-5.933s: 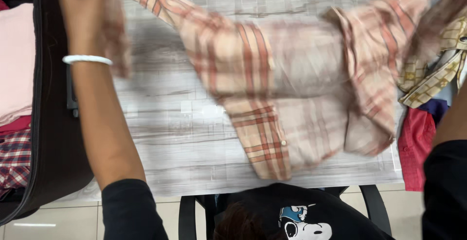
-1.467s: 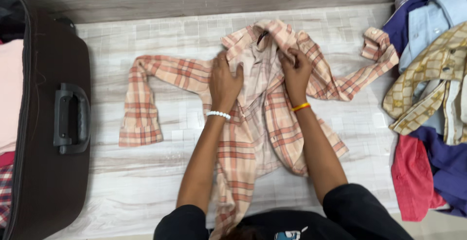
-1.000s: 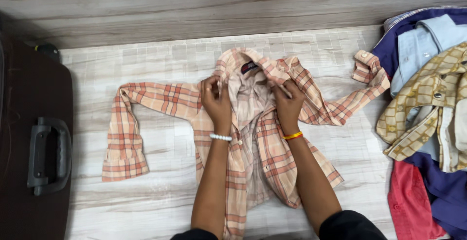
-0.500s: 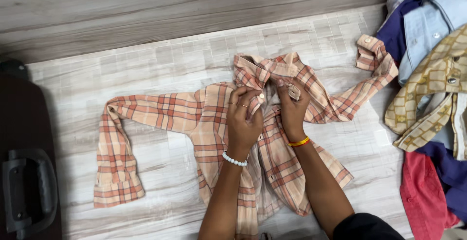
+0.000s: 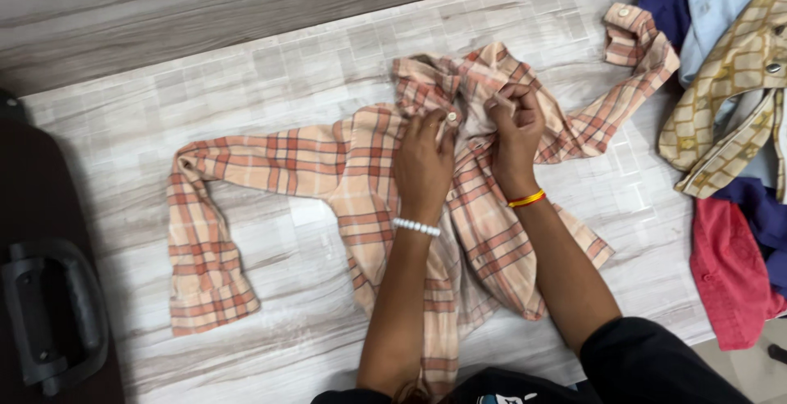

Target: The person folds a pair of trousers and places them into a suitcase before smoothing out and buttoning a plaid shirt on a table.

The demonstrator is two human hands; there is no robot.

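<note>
A peach and red plaid shirt (image 5: 369,183) lies spread on the pale wood-grain table (image 5: 270,84), collar away from me, one sleeve stretched to the left and the other to the upper right. My left hand (image 5: 423,163), with a white bead bracelet on the wrist, pinches the left front edge just below the collar, beside a button. My right hand (image 5: 513,129), with an orange and yellow band, grips the right front edge at the same height. The two hands hold the front edges close together at the top of the shirt's chest.
A dark suitcase (image 5: 41,289) with a black handle stands at the left edge. At the right lies a heap of clothes: a yellow patterned shirt (image 5: 730,109), a light blue shirt (image 5: 721,2), a dark blue garment (image 5: 762,215) and a red one (image 5: 730,273).
The shirt went from being swung in the air to lying flat on the table. Over the last second both hands moved from the collar to the top front edges and drew them together.
</note>
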